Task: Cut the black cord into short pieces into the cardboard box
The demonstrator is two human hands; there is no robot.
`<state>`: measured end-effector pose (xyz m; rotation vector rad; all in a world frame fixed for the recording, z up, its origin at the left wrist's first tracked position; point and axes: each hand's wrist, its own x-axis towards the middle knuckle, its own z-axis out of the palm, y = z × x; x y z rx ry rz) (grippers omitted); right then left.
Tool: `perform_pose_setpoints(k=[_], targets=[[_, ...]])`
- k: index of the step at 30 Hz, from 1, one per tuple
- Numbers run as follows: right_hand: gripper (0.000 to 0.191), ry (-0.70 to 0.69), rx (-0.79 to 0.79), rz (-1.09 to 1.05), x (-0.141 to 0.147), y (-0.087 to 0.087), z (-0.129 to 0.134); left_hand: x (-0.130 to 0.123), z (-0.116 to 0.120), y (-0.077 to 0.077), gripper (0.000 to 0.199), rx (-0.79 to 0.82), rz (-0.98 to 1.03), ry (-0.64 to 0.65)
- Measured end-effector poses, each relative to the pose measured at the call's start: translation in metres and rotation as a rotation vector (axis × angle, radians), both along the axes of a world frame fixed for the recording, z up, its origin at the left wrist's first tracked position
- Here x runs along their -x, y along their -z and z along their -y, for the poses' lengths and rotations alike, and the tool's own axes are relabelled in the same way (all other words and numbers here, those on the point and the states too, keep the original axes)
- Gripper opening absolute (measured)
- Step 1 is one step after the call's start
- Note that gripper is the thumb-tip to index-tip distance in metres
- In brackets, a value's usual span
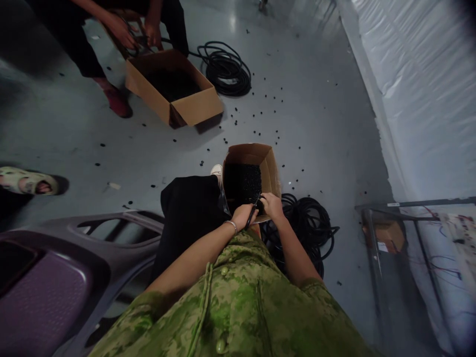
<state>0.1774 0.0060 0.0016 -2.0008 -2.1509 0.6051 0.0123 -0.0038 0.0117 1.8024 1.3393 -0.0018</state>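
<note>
Left hand (pixel 243 216), bracelet (pixel 231 225) at the wrist: fingers clamped on dark-handled scissors (pixel 251 216), which lie over the near edge of a small cardboard box (pixel 271 168).

Right hand (pixel 272 205): thumb and fingers bent in close at the blades, above the same box — whether they grip anything is too small to tell.

Small box: open, on the floor (pixel 316 109) in front of the person, holding a mass of small black pieces (pixel 243 181).

Coil of black cable (pixel 312 218): on the floor, just right of the small box.

Loose black bits: scattered over the floor, mostly beyond the small box.

Larger cardboard box (pixel 197 106): open, farther off to the left, dark contents inside; a co-worker's two hands (pixel 152 32) above its far edge — a second coil (pixel 238 87) beside it.

Plastic chair (pixel 48 297): greyish purple, at lower left.

Metal frame (pixel 412 204): at right, a carton (pixel 388 235) within its outline.
</note>
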Motion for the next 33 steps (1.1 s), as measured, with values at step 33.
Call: perform_pose_setpoints(k=[33], targets=[[0.026, -0.27, 0.149, 0.165, 0.006, -0.019, -0.01, 0.001, -0.003, 0.003, 0.03, 0.057, 0.034, -0.043]])
